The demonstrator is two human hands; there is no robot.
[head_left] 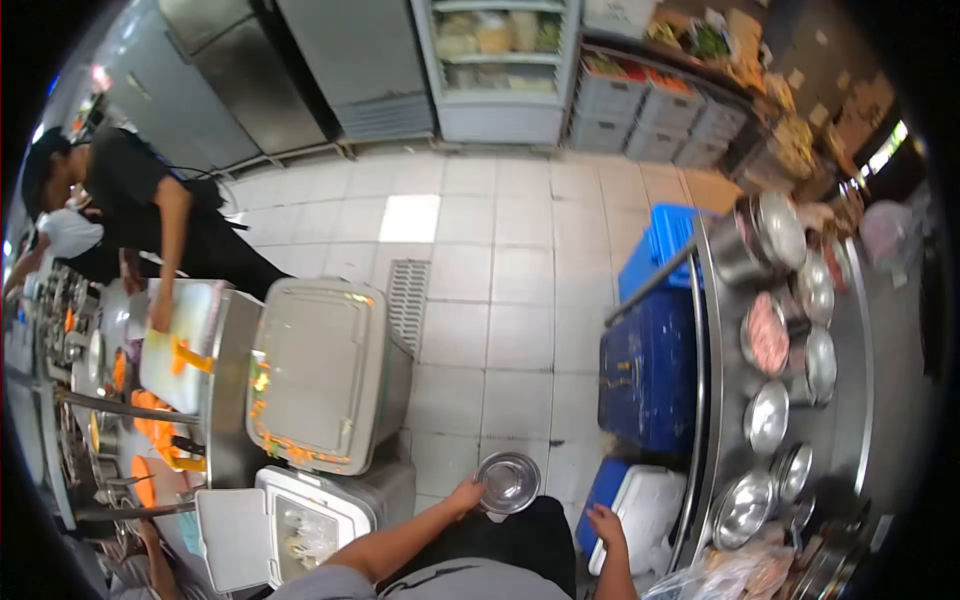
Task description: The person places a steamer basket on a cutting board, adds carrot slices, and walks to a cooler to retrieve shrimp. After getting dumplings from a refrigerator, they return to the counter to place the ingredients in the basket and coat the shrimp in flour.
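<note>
My left hand (466, 497) grips the rim of a round metal bowl (511, 483), held out in front of my body above the tiled floor. Nothing can be made out inside the bowl. To the right, my right hand (606, 524) is empty with its fingers apart, over a white cooler lid (646, 515). Left of my left arm stands a white cooler (350, 505) with its lid raised and clear plastic bags inside.
A large grey bin (320, 370) with vegetable scraps on its lid stands left. A co-worker (150, 200) reaches over a cutting board (180, 350). On the right, a steel table (735, 330) holds metal bowls and pink meat (768, 335); blue containers (650, 370) sit beneath.
</note>
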